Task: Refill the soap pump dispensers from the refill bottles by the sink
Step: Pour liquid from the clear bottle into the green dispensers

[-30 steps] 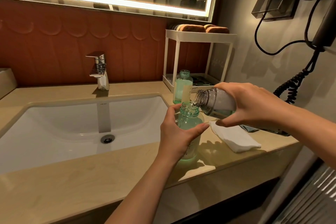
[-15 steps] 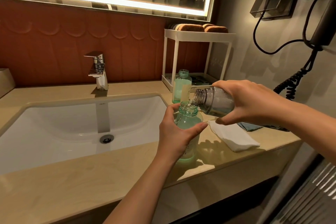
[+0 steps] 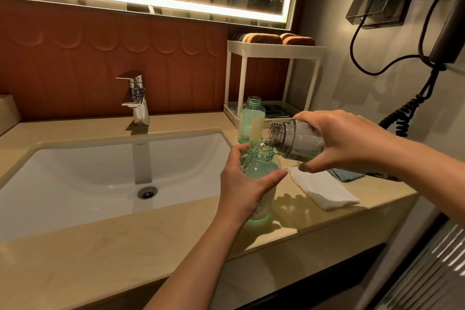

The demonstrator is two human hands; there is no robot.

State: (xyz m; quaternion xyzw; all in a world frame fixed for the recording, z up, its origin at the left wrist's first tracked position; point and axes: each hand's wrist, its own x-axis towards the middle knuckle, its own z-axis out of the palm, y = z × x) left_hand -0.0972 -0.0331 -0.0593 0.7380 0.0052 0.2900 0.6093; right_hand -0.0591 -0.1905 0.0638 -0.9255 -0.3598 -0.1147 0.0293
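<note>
A green see-through dispenser bottle (image 3: pixel 261 166) stands uncapped on the beige counter (image 3: pixel 125 246), right of the sink. My left hand (image 3: pixel 245 189) is wrapped around its body. My right hand (image 3: pixel 337 141) holds a clear refill bottle (image 3: pixel 294 141) tipped almost level, its open neck just over the green bottle's mouth, and a thin clear stream runs between them. Behind them stands a second green dispenser bottle (image 3: pixel 251 121), also uncapped and partly full.
The white sink basin (image 3: pixel 100 171) with a chrome tap (image 3: pixel 137 100) lies to the left. A folded white cloth (image 3: pixel 324 190) lies on the counter under my right hand. A white two-tier rack (image 3: pixel 274 70) stands in the back corner. A corded wall hairdryer (image 3: pixel 442 33) hangs at right.
Both hands and both bottles stay almost where they were; the pouring goes on. The view has shifted slightly.
</note>
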